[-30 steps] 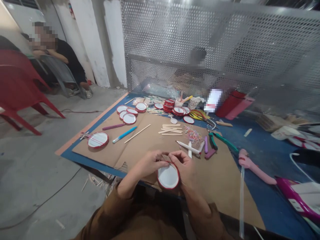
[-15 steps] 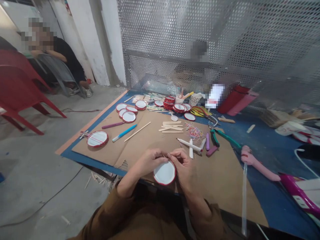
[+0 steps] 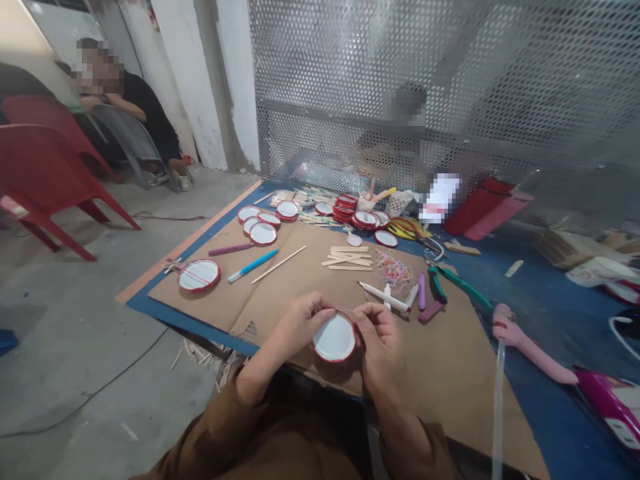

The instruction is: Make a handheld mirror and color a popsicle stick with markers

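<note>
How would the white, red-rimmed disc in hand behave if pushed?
The disc would probably stay stiff; its outline looks evenly round. That shape could roll on edge. It seems light, the left hand gripping it near the edge.

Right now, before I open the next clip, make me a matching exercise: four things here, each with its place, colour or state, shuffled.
1. Nearest disc
2. Pen
3. Craft sticks
4. Panel

A. Clustered, some crossing, on the cardboard
B. Perforated metal, behind the table
C. White with a red rim, in the left hand, right hand at its edge
D. Blue, beside a thin stick

Pairs: 1-C, 2-D, 3-A, 4-B
</note>
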Tool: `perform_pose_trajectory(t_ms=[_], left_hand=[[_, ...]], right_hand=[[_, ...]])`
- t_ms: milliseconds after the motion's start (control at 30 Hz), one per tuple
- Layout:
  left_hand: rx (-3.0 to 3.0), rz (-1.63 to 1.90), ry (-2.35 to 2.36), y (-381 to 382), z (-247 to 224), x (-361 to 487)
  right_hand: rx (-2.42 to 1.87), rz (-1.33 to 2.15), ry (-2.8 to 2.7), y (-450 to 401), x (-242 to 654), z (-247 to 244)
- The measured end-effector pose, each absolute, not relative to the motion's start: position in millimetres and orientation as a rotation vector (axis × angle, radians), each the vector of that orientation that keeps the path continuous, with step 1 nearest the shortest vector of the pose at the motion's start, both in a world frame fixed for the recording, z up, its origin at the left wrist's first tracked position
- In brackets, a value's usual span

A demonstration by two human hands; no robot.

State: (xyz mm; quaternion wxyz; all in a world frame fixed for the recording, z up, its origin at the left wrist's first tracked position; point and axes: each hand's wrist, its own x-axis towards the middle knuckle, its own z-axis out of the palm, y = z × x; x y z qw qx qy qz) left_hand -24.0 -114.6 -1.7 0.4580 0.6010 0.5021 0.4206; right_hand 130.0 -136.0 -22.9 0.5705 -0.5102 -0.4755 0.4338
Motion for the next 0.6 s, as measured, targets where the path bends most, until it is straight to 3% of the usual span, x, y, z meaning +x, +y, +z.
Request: perform_pose_trajectory(t_ms=[400,600], left_hand=[[1.188,1.347,1.569,-116,-10,-14],[0.985,1.280,1.207,-116,-12,-21]], right_hand=[[-1.004,0.373,-1.939,-153,121,-14],[-1.179,0.395,-1.903,-148,120,-21]])
